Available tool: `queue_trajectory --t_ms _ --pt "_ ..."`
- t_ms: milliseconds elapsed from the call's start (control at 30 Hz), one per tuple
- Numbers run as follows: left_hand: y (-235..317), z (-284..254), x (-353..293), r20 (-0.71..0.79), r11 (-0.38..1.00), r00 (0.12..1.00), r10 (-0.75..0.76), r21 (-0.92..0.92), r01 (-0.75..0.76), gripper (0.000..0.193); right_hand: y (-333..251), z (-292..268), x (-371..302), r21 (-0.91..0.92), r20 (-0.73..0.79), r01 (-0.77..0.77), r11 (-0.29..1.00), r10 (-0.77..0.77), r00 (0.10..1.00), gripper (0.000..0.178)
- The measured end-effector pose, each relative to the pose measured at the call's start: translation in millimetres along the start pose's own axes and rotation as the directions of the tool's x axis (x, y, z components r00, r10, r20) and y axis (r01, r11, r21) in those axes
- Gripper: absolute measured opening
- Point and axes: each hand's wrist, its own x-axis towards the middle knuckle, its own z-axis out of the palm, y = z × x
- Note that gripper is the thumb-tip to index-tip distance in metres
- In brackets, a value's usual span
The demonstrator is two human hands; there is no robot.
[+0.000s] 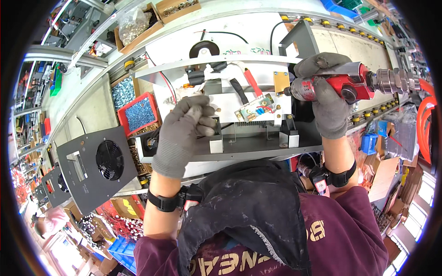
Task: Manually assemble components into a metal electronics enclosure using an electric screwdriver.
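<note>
Reading the clock from the circuit board in the middle of the grey metal chassis, I see a person at six o'clock, a dark hood over their head, working with both hands gloved in grey. The right hand, between two and three o'clock, is wrapped round a red power tool; its nose points toward nine, close beside a brass-coloured plate at one o'clock. The left hand sits near nine with its fingers curled in toward the thumb; I can't tell whether they pinch something small.

Glove and tool cover part of the chassis's right end, the left hand hides part of its left end, and the hood reaches up toward the near wall. A red cable sleeve slants in at twelve, and a black disc lies at eleven.

Further out, a red bin of bluish small parts is at nine, just beyond the left hand. A dark panel with a round fan leans out at eight. At ten is a cardboard box holding a plastic bag. An upright grey plate rises at one, and an orange hose loops at three, near a blue bin.
</note>
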Motion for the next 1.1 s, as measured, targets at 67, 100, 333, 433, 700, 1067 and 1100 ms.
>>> queue_trajectory --t_ms 67,100,333,433,700,1067,1100 --pt "12 -4 2 -0.064 0.97 0.996 0.056 0.241 -0.039 0.026 1 2 -1 0.094 0.011 -0.021 0.995 0.02 1.0 0.024" --pt "21 -8 3 -0.057 0.931 0.992 0.11 0.354 -0.083 0.027 1 3 -1 0.072 -0.001 -0.003 0.997 0.003 1.0 0.024" --pt "66 -14 61 0.38 -0.184 0.826 0.416 0.925 -0.332 0.049 -4 13 -3 0.038 -0.033 -0.047 0.998 0.048 0.998 0.025" --pt "79 -7 81 0.325 -0.283 0.929 0.179 0.921 -0.268 0.056 -6 19 -4 -0.267 -0.01 0.083 0.96 -0.088 0.996 0.025" --pt "73 14 91 0.199 -0.42 0.947 0.251 0.904 -0.079 0.034 -52 -8 -28 0.073 -0.114 0.194 0.978 -0.185 0.976 0.039" --pt "62 34 109 0.281 -0.433 0.937 0.206 0.885 -0.17 0.039 16 -227 -219 -0.494 -0.729 -0.551 0.673 0.026 0.684 0.037" --pt "58 45 115 0.288 -0.434 0.937 0.197 0.883 -0.18 0.038 39 -250 -237 -0.655 -0.598 -0.482 0.582 -0.008 0.802 0.042"
